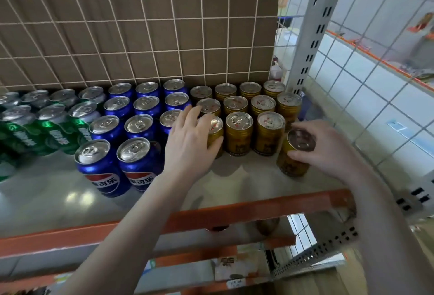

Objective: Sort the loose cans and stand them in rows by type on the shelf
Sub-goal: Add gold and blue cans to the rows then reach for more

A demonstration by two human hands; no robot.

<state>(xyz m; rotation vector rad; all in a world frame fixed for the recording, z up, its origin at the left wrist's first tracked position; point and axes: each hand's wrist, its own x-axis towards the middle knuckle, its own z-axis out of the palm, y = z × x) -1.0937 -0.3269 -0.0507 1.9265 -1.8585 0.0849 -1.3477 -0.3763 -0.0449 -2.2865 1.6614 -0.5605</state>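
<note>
Fingers of the right hand point(328, 146) curl round a gold can point(294, 153) that stands alone at the right of the shelf point(246, 182); the thumb lies across the can's near side just under the rim, the other fingers wrap over the far edge of its lid, and the can tilts slightly toward the person, its base on or just off the shelf, I cannot tell which; just beyond these fingertips stands the rightmost column of the gold can rows point(253, 111), and the held can is apart from the front row, to its right and nearer the person; the left hand point(190, 139) grips the leftmost gold can of the front row point(215, 130), thumb pressed against its near side, fingers spread over its top and reaching toward the can behind; that can stands upright, touching or just beside its gold neighbour to the right; left of the left hand's fingers stand the blue cans point(131, 118) in upright rows, the nearest blue can partly hidden behind the knuckles, and two blue cans at the front sit nearer the person than the hand; further left again are the green cans point(47, 128), well apart from both hands; a wire grid point(141, 36) over brown board rises behind all the rows, beyond the fingertips; an orange rail point(234, 212) edges the shelf under both forearms.
</note>
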